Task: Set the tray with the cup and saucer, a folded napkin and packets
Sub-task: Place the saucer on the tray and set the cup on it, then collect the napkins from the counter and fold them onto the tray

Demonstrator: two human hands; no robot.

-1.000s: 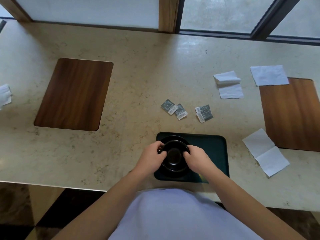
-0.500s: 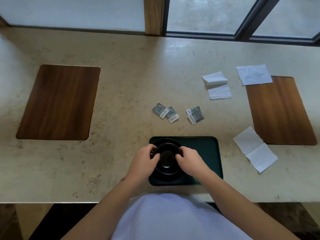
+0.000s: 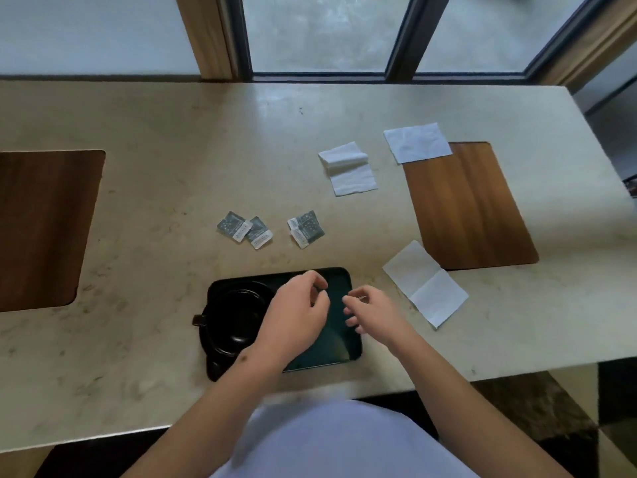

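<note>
Fingers loosely curled on both sides and holding nothing: the left hand (image 3: 296,312) hangs over the middle of the tray (image 3: 339,281), the right hand (image 3: 375,312) just beside it over the tray's right end. Cup (image 3: 238,322) and saucer (image 3: 220,353) sit on the tray's left end, cup handle poking out past the left rim.

Risks now. That left forearm crosses right over the saucer's near edge, so a careless sweep could clip the cup. The tray's near side lies close to the tabletop (image 3: 138,201) edge; any shove toward the body could tip it off.

Packets (image 3: 244,230) and a second pair (image 3: 306,228) lie just beyond the tray, an easy forward reach. A creased napkin (image 3: 424,281) rests right of the tray, overlapping the wooden inset (image 3: 468,205); two more napkins (image 3: 349,169) (image 3: 417,142) sit farther back. The tray's right half looks bare, and open tabletop spreads to the left.
</note>
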